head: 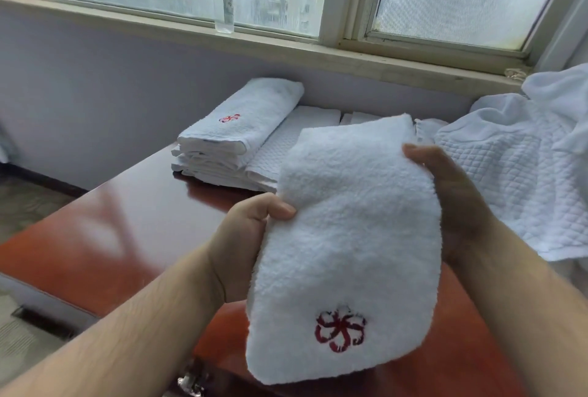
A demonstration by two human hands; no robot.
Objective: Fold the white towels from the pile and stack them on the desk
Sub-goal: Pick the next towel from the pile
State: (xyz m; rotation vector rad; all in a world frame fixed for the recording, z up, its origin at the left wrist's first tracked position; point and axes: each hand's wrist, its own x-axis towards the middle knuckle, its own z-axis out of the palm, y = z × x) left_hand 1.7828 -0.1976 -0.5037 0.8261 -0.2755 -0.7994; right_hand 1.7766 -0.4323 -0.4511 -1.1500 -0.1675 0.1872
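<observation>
A reddish-brown table (133, 221) runs under a window sill. At lower centre of the frame, a folded white towel (346, 237) with a red flower emblem is held above it: the left hand (245, 247) pinches its left edge, the right hand (451, 202) cups its right edge. A stack of folded towels (235, 138) sits at centre. The unfolded pile (515, 173) at right remains, apparently several pieces.
</observation>
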